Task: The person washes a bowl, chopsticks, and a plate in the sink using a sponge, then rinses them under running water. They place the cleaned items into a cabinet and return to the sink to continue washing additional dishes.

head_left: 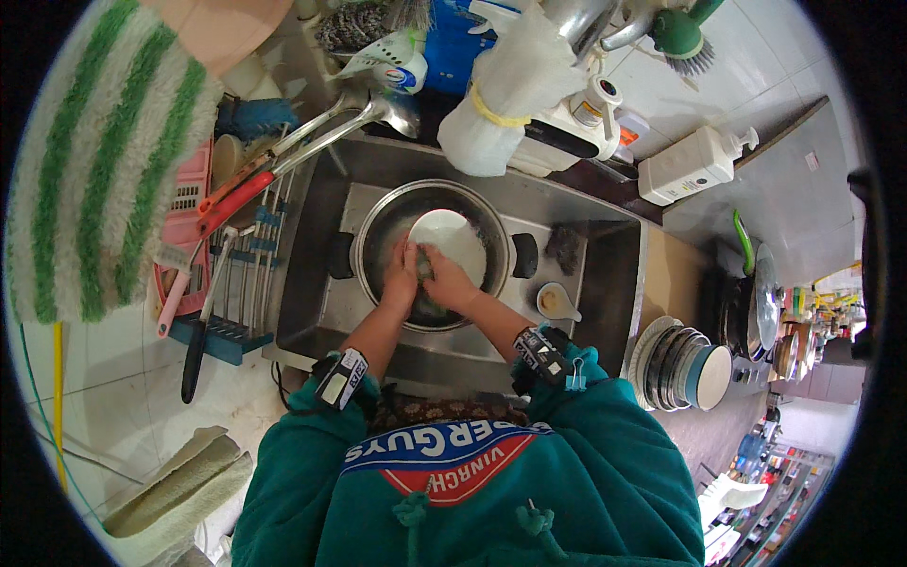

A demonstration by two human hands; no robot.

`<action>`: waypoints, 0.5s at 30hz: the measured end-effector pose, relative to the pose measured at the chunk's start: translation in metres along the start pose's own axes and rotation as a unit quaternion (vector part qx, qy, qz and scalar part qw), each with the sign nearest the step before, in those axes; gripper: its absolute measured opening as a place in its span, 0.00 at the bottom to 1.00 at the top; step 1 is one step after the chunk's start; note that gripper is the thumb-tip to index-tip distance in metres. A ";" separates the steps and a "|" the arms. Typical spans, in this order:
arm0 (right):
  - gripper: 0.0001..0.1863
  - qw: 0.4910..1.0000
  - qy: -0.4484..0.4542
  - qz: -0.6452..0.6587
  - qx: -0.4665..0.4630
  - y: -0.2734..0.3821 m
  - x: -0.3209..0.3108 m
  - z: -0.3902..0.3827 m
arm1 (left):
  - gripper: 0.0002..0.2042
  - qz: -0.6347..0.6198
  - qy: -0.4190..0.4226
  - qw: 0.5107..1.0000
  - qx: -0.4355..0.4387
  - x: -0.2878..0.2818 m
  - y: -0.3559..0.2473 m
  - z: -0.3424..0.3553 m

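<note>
A wide steel pot [363,248] with two black side handles stands in the sink, holding cloudy liquid. Inside it is a round white bowl [453,230], partly covered by my fingers. My left hand [401,281] reaches into the pot, its fingers closed at the bowl's near left edge. Close beside it, my right hand [448,282] has its fingers bent together against the bowl. Something small and dark greenish shows between the two hands; its kind is unclear, and my fingers hide part of it.
The steel sink [605,274] surrounds the pot. On its floor, right of the pot, lie a white spoon [557,300] and a dark scrubber [564,248]. Ladles [387,111] jut over the left rim near a utensil rack [260,274]. Stacked bowls [704,376] stand on the right counter.
</note>
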State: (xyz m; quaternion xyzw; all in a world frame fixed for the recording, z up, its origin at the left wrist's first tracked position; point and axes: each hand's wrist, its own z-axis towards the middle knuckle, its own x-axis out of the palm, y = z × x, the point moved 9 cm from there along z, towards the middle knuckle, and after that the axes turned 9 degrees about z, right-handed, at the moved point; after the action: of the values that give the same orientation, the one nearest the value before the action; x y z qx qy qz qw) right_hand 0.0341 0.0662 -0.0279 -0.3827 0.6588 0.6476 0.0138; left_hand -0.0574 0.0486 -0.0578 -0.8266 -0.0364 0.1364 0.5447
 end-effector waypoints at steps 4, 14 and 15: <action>0.20 0.993 -0.088 0.011 -0.075 0.013 -0.031 0.028 | 0.24 0.003 0.021 0.999 -0.030 0.002 0.004 0.000; 0.18 0.932 0.039 -0.358 0.048 -0.059 -0.023 0.014 | 0.23 0.045 -0.048 0.998 -0.015 -0.006 0.010 -0.001; 0.19 0.949 0.056 -0.304 0.055 -0.060 -0.010 0.006 | 0.24 0.072 -0.054 0.996 0.006 -0.007 0.006 0.000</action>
State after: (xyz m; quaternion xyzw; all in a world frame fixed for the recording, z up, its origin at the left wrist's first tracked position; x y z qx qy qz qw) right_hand 0.0701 0.0842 -0.0743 -0.5987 0.5458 0.5530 0.1945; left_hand -0.0646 0.0445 -0.0623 -0.8154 -0.0055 0.2196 0.5355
